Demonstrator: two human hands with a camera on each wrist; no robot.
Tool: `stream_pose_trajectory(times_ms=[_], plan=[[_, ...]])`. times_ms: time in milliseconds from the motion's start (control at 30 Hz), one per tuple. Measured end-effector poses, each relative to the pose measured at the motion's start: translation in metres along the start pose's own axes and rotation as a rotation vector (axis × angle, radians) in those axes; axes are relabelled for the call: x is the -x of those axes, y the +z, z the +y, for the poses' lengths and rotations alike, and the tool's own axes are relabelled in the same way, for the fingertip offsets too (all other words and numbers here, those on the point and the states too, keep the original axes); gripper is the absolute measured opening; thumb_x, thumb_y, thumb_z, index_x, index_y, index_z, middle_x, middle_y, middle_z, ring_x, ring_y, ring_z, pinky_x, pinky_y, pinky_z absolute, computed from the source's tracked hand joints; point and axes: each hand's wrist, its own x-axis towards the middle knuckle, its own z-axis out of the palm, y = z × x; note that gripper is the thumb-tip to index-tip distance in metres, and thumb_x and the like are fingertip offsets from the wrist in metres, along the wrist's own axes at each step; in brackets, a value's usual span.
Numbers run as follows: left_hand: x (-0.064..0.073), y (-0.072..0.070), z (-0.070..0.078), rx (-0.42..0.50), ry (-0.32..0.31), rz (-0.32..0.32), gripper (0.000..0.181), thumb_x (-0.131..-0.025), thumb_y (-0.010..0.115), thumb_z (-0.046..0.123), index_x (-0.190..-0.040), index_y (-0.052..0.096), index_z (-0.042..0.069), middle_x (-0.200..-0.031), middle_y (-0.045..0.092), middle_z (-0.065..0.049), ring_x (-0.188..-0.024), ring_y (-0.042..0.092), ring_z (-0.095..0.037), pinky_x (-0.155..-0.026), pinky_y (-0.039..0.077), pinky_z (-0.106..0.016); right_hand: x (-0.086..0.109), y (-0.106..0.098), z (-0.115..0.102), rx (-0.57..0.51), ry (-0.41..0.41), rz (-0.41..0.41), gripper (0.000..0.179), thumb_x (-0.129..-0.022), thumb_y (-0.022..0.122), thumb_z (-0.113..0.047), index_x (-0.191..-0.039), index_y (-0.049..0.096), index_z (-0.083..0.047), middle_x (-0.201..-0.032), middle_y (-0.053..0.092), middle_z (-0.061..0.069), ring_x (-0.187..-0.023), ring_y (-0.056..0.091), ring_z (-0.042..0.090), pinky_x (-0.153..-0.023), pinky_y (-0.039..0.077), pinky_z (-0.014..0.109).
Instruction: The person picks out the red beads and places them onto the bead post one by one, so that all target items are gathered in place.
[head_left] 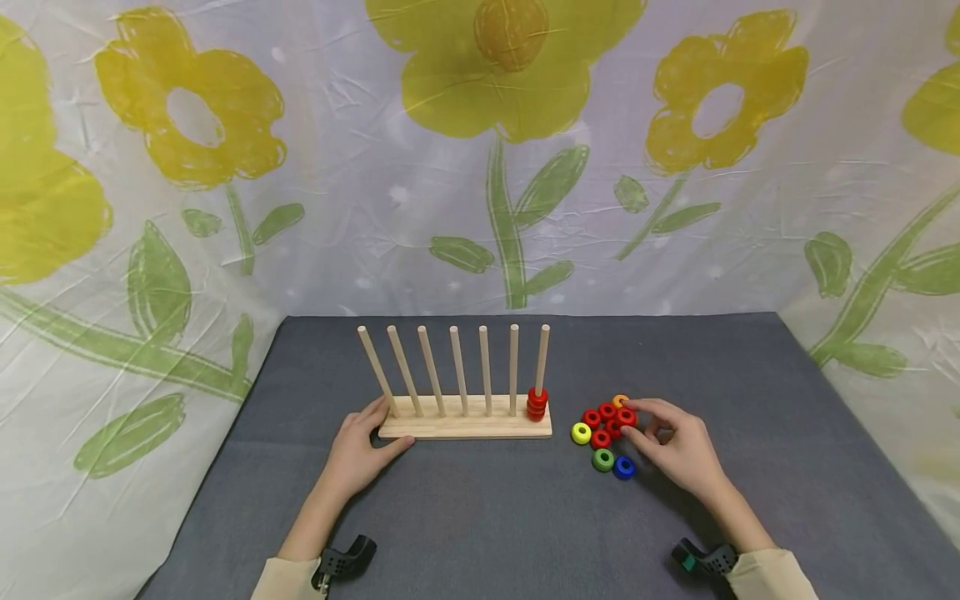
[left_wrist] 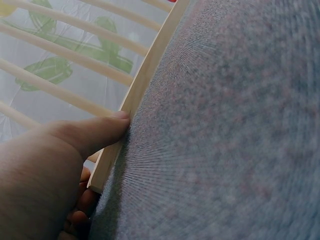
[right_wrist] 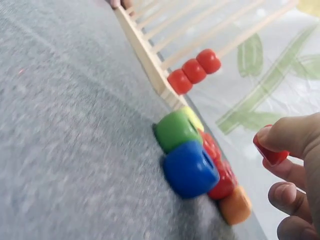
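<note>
A wooden peg rack with several upright pegs stands on the cloth. Its left end is gripped by my left hand, thumb along the front edge and fingers round the end. Three red beads are stacked on the rightmost peg. My right hand pinches another red bead between thumb and index finger, above the loose pile. In that pile lie several red beads, a yellow bead, a green bead, a blue bead and an orange bead.
Dark grey cloth covers the table, whose back edge meets a hanging sheet printed with yellow flowers. The bead pile lies just right of the rack. Black wrist devices sit on both wrists.
</note>
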Motion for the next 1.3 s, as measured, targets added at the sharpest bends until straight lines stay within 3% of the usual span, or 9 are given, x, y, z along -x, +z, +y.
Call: stream_pose_trajectory(times_ms=[300,600,933,1300], plan=[[-0.001,0.000,0.000,0.004,0.009,0.008,0.081,-0.088,0.081,0.039,-0.147,0.049,-0.005,-0.153,0.042,-0.023,-0.127,0.046,-0.044,-0.099,0.040,-0.062,-0.011,0.005,-0.009,-0.030,-0.014,0.012,0.037,-0.081,0.086,-0.001,-0.116,0.076,-0.009,-0.097,0.069,-0.005,-0.061,0.052,0.010,-0.047,0.039,0.022],[0.000,-0.001,0.000,0.005,0.010,0.006,0.081,-0.088,0.081,0.039,-0.147,0.049,-0.005,-0.153,0.043,-0.023,-0.126,0.047,-0.044,-0.099,0.040,-0.061,-0.024,0.001,-0.015,-0.022,-0.004,0.037,0.037,-0.084,0.085,-0.005,-0.119,0.076,-0.013,-0.068,0.058,-0.009,-0.055,0.049,0.011,-0.044,0.037,0.021],[0.001,-0.002,0.002,0.007,0.006,0.009,0.080,-0.089,0.080,0.041,-0.147,0.049,-0.005,-0.152,0.044,-0.023,-0.127,0.046,-0.044,-0.099,0.040,-0.061,-0.038,0.007,-0.034,-0.075,-0.028,0.072,0.039,-0.081,0.087,-0.002,-0.117,0.075,-0.013,-0.066,0.054,-0.005,-0.051,0.045,0.012,-0.043,0.035,0.023],[0.001,-0.002,0.002,0.009,0.002,0.008,0.080,-0.087,0.082,0.039,-0.146,0.050,-0.006,-0.153,0.043,-0.023,-0.127,0.046,-0.044,-0.099,0.040,-0.062,-0.051,0.013,-0.044,-0.094,-0.049,0.062,0.037,-0.083,0.086,-0.005,-0.118,0.076,-0.014,-0.083,0.062,-0.006,-0.057,0.049,0.011,-0.044,0.038,0.025]])
